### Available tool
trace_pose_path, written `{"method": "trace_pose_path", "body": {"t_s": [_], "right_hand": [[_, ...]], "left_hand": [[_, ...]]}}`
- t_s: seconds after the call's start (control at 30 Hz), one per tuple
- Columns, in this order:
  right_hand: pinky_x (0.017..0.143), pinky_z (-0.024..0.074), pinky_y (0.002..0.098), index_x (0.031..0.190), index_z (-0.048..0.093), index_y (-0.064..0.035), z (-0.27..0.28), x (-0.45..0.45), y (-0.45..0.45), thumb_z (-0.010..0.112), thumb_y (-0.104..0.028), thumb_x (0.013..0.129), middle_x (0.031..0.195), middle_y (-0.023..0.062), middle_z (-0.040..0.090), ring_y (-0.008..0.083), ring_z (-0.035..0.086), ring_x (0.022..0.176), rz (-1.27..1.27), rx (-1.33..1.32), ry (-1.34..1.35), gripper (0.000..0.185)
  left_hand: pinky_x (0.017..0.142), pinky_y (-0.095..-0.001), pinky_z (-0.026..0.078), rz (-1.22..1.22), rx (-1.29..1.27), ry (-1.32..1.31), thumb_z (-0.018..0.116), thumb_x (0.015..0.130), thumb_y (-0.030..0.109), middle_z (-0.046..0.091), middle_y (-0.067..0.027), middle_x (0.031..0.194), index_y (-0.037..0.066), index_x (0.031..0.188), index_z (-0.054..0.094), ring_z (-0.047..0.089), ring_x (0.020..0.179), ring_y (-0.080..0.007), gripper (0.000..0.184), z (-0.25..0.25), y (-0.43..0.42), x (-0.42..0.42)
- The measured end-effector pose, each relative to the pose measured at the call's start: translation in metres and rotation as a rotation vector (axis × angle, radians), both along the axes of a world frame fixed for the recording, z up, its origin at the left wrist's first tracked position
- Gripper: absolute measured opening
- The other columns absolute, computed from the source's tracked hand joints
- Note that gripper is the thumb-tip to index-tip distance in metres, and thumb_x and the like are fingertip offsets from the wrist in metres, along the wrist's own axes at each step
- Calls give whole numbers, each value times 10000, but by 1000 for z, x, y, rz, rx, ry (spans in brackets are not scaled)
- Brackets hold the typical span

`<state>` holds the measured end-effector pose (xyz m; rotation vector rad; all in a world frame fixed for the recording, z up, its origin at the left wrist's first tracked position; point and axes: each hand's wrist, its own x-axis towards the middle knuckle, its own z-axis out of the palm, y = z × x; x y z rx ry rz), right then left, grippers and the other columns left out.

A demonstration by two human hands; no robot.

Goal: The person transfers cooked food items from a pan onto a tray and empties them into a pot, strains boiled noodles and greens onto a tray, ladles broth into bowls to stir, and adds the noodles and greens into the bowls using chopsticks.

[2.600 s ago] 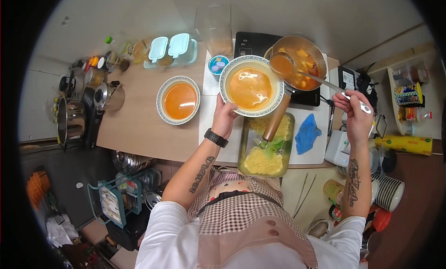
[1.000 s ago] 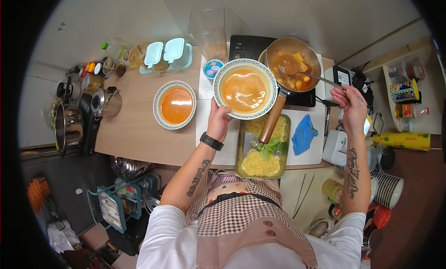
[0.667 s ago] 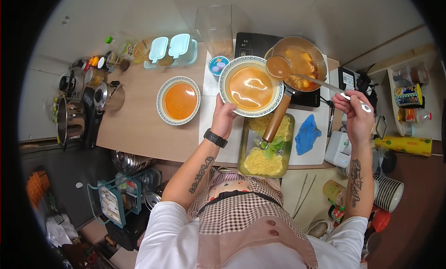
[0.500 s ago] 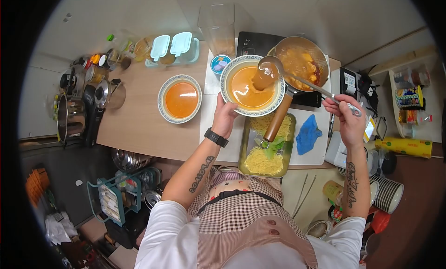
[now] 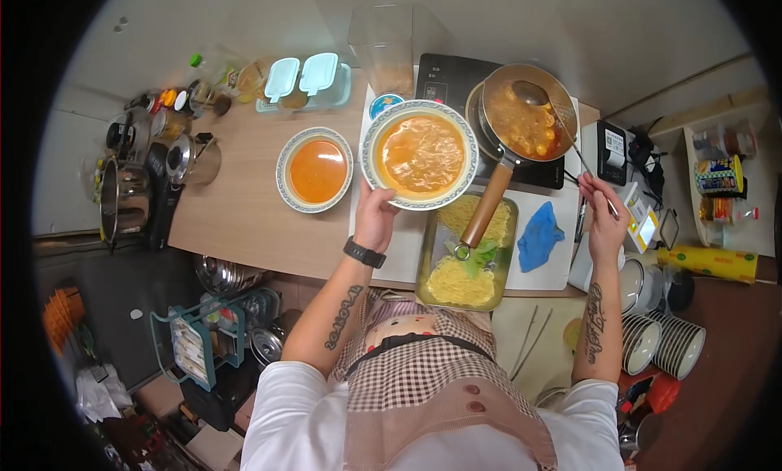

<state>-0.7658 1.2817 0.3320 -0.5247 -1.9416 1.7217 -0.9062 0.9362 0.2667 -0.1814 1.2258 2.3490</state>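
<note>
Along forearms (image 5: 332, 308), inked lettering (image 5: 593, 328), held bowl (image 5: 420, 155), ladle (image 5: 531, 93)

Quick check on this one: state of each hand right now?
Left hand: closed on the rim of a soup bowl.
Right hand: closed around the ladle handle.

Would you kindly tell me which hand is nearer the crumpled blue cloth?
Right: the right hand, gripping a long metal ladle, is right of the cloth; the left hand, holding a round patterned bowl, is farther to its left.
</note>
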Motion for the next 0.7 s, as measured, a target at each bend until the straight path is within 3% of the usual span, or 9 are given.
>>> {"method": "trace_pose_path", "body": {"t_s": [0.13,0.23,0.33,0.37,0.43,0.5,0.57,0.67,0.7], "right_hand": [[945,511,344,1217,554,90,-35,-8,12,492,-47,974,1138,206,632,258,638,1059,-51,-58,-15,286],[872,541,332,1294,476,66,-32,-16,-7,522,-81,967,1091,196,647,249,656,1012,-135,-248,8,362],[745,561,307,1283,459,38,-49,1,-17,549,-96,948,997,171,662,232,679,894,-166,-504,-85,371],[643,554,293,1202,506,14,-61,12,-22,562,-82,923,898,135,662,216,678,779,-88,-611,-65,300],[608,551,271,1184,508,18,-75,24,-53,543,-74,919,837,98,660,200,671,715,42,-424,-346,283],[739,561,341,1205,491,39,-82,25,-103,541,-54,883,929,136,657,273,667,847,313,125,-482,339],[968,470,438,1195,514,40,-62,3,-148,555,-80,834,1133,212,594,368,572,1079,478,779,-175,384],[1115,296,492,1177,547,24,-85,-41,-182,568,-125,794,1305,251,478,422,395,1272,418,844,-259,411],[1117,294,487,1166,540,33,-87,-54,-188,577,-110,783,1344,252,442,423,370,1299,394,888,-237,411]], "left_hand": [[991,-431,436,72,0,10,497,835,98,431,-81,1387,158,1460,252,485,1228,-229,674,2,-22,10],[1012,-433,427,150,-27,29,502,836,115,425,-85,1400,136,1451,264,469,1253,-241,660,5,-40,22],[1029,-436,414,209,-5,28,493,845,111,430,-89,1401,110,1434,293,464,1262,-249,622,4,-64,32],[1032,-436,412,237,-2,21,489,846,108,433,-89,1399,107,1428,303,466,1261,-249,611,6,-72,35],[1041,-429,402,294,20,11,477,851,95,450,-90,1390,94,1401,346,469,1259,-249,566,12,-86,41],[1044,-426,399,329,8,-4,476,850,95,465,-90,1378,92,1391,361,473,1257,-248,553,8,-110,46],[1045,-418,398,350,-7,-8,479,849,100,480,-91,1370,86,1388,374,481,1250,-249,549,8,-131,50],[1044,-417,399,366,-10,-3,482,847,104,477,-86,1376,82,1390,380,489,1243,-251,553,13,-159,49],[1046,-419,398,368,-24,-5,485,848,110,477,-87,1379,69,1390,384,484,1250,-251,552,13,-171,48]]}}
